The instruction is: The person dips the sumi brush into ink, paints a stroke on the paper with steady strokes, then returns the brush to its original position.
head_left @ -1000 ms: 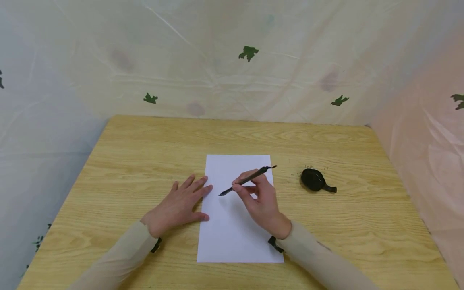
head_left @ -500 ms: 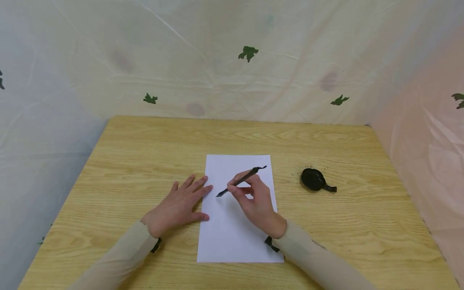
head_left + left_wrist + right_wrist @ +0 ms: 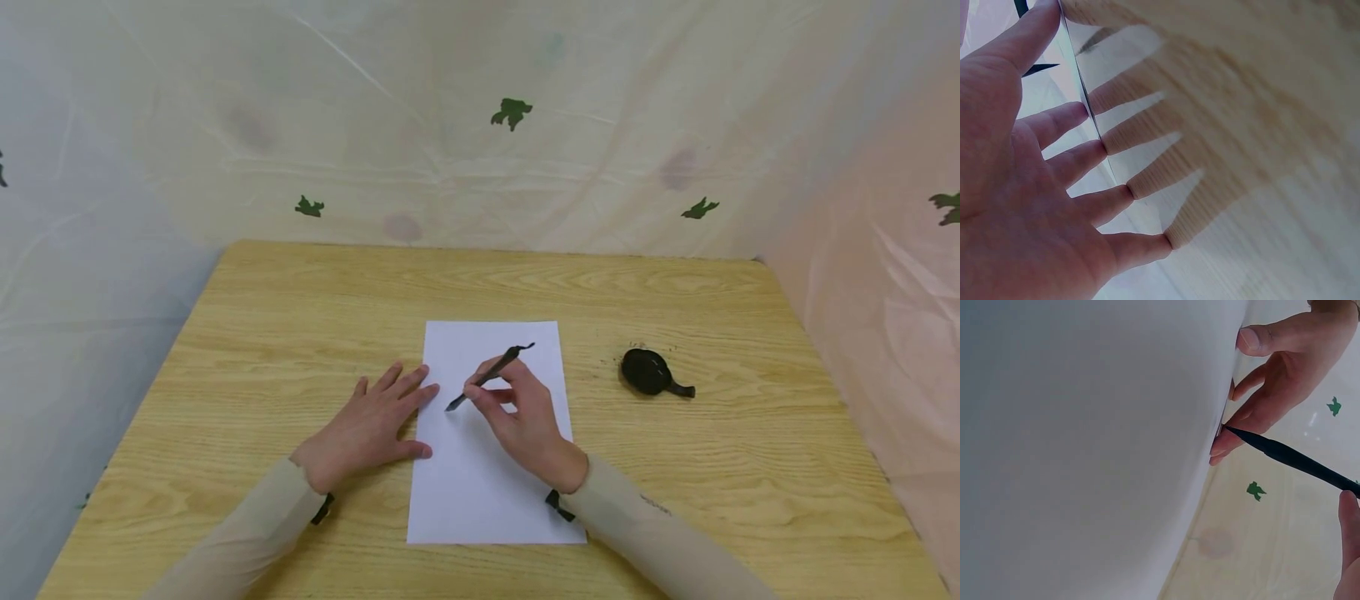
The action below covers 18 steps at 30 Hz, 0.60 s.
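A white sheet of paper (image 3: 465,500) lies upright before me on the wooden table (image 3: 262,333). My left hand (image 3: 367,433) rests flat with fingers spread; its thumb and nearest fingertips overlap the sheet's left edge. My right hand (image 3: 525,421) pinches a black calligraphy brush (image 3: 498,367) between thumb and fingers. The brush slants, loop end up to the right, pointed tip down to the left. In the right wrist view, the brush (image 3: 1291,456) has its tip right at the paper surface. The left wrist view shows the palm side of the left hand (image 3: 1041,194).
To the right of the paper stands a small black dish (image 3: 647,372) with a short handle and a glossy dark inside. Dark specks surround it. Pale sheeting (image 3: 405,100) with green bird-shaped patches hangs behind and beside the table.
My right hand has moved left and slightly down with the brush, and the brush has tilted a little steeper. The left hand has stayed in place on the paper's edge.
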### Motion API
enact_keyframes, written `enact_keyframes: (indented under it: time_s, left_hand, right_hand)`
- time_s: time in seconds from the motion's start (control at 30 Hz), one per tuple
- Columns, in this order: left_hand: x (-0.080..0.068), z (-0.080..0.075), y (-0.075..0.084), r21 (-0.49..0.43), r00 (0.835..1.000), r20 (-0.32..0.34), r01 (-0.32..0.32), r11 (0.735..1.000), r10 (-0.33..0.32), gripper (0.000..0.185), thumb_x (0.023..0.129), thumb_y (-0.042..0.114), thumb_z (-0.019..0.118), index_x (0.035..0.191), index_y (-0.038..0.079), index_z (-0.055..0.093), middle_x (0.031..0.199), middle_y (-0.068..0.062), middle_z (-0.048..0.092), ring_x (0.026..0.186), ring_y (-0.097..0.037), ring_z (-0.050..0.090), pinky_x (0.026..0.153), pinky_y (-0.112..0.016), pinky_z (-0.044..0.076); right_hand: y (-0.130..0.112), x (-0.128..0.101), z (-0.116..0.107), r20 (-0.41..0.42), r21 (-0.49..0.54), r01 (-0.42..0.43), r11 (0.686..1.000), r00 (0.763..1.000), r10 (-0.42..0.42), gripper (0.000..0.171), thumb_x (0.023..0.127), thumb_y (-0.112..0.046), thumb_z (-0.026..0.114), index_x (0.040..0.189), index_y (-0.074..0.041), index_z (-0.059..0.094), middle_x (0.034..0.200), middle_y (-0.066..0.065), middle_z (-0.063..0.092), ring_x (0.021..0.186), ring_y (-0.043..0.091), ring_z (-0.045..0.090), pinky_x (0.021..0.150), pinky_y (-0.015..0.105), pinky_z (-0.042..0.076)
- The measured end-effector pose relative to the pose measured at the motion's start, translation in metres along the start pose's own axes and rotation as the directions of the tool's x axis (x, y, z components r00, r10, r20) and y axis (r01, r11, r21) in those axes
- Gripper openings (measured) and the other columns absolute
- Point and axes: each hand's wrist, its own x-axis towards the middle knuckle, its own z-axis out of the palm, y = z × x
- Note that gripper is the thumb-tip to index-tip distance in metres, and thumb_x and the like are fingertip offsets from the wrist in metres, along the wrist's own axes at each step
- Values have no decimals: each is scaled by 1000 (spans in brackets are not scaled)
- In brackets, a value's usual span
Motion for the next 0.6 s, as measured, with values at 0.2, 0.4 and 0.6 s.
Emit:
enact_keyframes:
  time_s: [0.2,0.4,0.6]
  left_hand:
    - [-1,0,1,-3,1000,-1,1,1000,-1,85,89,52,77,158,13,46,168,-10,30,155,-45,18,109,-80,21]
    - [-1,0,1,1,1000,-3,0,1000,0,85,89,53,77,158,13,45,169,-10,30,155,-44,18,109,-80,22]
    - [-1,1,0,-2,1000,-7,-4,1000,4,85,90,53,77,158,13,46,168,-10,30,155,-44,19,109,-80,22]
  right_hand:
    - [1,0,1,17,-34,7,999,1000,-7,31,103,-29,62,112,-1,56,100,12,66,93,27,71,71,26,61]
    - [2,0,1,57,-43,-15,999,998,17,29,104,-29,62,114,-3,56,102,10,66,96,26,70,73,26,61]
    - [1,0,-1,89,-48,-28,998,996,33,27,104,-27,62,114,-2,56,102,9,65,97,25,69,73,26,61]
